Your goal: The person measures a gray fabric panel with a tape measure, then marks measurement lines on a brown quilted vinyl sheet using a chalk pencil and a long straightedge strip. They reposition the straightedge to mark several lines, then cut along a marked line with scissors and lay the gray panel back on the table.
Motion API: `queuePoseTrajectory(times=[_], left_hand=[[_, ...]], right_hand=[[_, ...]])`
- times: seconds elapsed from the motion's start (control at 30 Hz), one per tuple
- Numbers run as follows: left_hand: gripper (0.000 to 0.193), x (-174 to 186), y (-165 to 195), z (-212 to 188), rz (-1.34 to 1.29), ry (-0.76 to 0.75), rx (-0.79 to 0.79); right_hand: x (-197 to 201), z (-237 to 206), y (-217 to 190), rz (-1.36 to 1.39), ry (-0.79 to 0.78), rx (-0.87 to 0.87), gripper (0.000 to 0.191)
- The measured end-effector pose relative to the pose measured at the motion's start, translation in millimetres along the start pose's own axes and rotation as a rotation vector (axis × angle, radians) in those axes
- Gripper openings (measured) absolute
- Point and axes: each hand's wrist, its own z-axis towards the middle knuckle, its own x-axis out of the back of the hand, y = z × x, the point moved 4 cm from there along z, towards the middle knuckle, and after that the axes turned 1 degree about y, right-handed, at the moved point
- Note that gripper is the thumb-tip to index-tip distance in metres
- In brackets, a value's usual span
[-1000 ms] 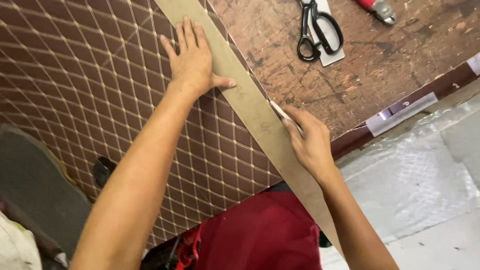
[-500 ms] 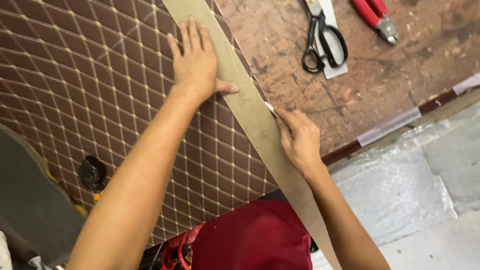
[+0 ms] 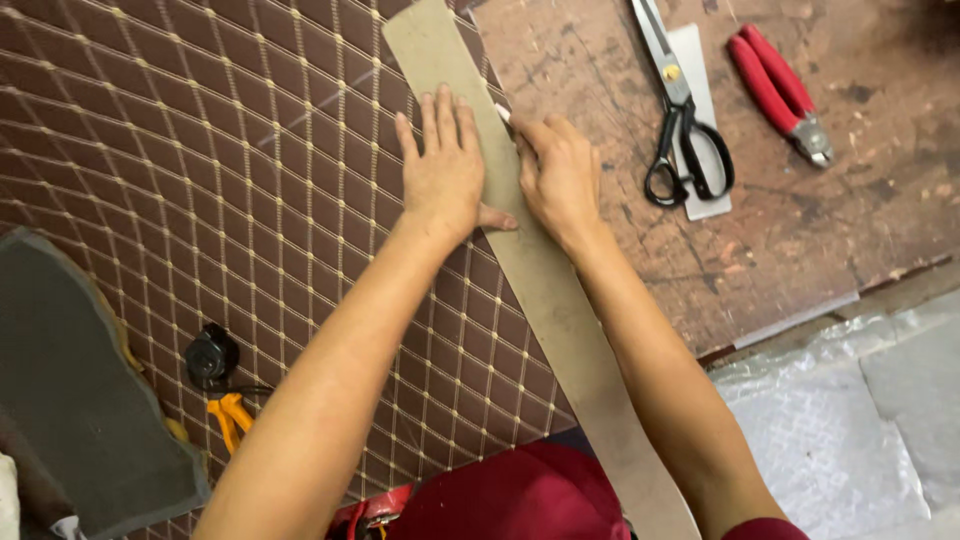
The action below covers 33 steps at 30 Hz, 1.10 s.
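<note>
A brown quilted sheet (image 3: 200, 200) with a cream diamond stitch pattern covers the left of the worktable. A long flat tan strip (image 3: 560, 320) lies along its right edge like a straightedge. My left hand (image 3: 445, 170) presses flat on the strip and the sheet, fingers spread. My right hand (image 3: 560, 175) sits just to the right of the strip, pinching a small white marker (image 3: 503, 113) whose tip touches the strip's right edge.
Black-handled scissors (image 3: 680, 120) lie on a pale card on the worn brown tabletop (image 3: 800, 230), with red-handled pliers (image 3: 780, 95) beside them. A small black object (image 3: 210, 355) and orange handles (image 3: 230, 420) rest on the sheet lower left. Grey padding (image 3: 80, 400) lies at left.
My right hand has slid up along the strip's edge, from below my left hand to level with it. The view has shifted; scissors and pliers now sit lower in frame.
</note>
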Motion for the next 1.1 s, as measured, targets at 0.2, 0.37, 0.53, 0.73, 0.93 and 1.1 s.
queuePoseTrajectory(times=[0.2,0.37,0.53,0.73,0.93,1.1], left_hand=[[0.16,3.9,-1.4,-2.5,0.0,0.029,-0.009],[0.161,6.7,-1.7,-1.9,0.022,0.026,0.002],[0.163,7.1,-3.5,0.1,0.029,-0.018,0.012],[0.163,4.8,-3.5,1.5,0.021,-0.039,0.01],[0.162,-9.2,-1.4,1.8,0.017,-0.01,-0.008],[0.163,-16.8,-0.9,3.8,-0.02,0.051,-0.038]], right_hand=[[-27.3,54.4,-4.2,-0.023,0.018,0.054,0.021],[-41.3,93.8,-12.6,-0.057,0.009,0.085,0.026],[-49.9,113.5,-20.9,-0.075,0.007,0.076,0.027],[-35.6,95.3,-18.2,-0.099,-0.055,0.102,0.019],[34.0,-15.7,-2.9,-0.123,-0.257,0.06,0.021],[108.9,-129.5,-1.9,-0.154,-0.399,-0.04,0.015]])
